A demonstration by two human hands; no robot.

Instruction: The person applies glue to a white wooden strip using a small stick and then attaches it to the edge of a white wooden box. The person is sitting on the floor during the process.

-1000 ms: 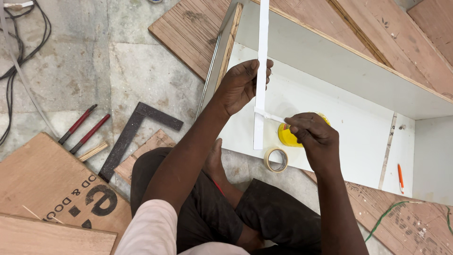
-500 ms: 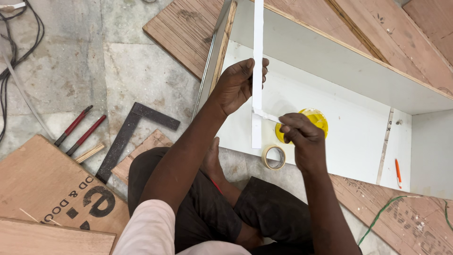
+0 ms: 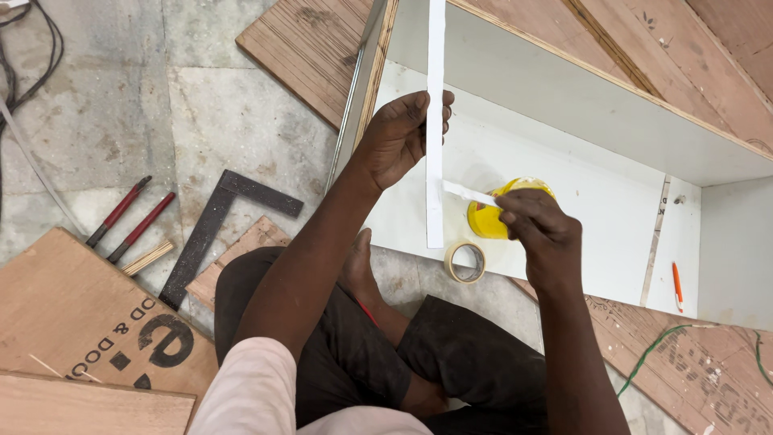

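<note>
Left hand (image 3: pixel 396 138) pinches a long, thin white edge-band strip (image 3: pixel 436 97) between thumb and fingers and holds it upright, its lower end hanging just above the white laminate cabinet panel (image 3: pixel 612 217). Right hand (image 3: pixel 538 229) is closed on a small flat white spreader (image 3: pixel 469 193), whose tip touches the strip's face. Just behind the right hand, on the panel, stands a yellow adhesive tin (image 3: pixel 486 219), partly hidden by the fingers.

Step in hand, as I judge it: coating the strip with adhesive. The next stroke calls for a steady left hand so the strip does not twist, and an even pass of the spreader along its length.

Count, outward from the hands:
- one strip, one spreader, one tin
- one beige roll of masking tape (image 3: pixel 465 262) on the stone floor, at the panel's edge
- one orange pencil (image 3: pixel 677 286) on the panel, well to the right
- one dark steel try square (image 3: pixel 221 229) on the floor
- two red-handled tools (image 3: pixel 129 219) side by side, left of the square
</note>
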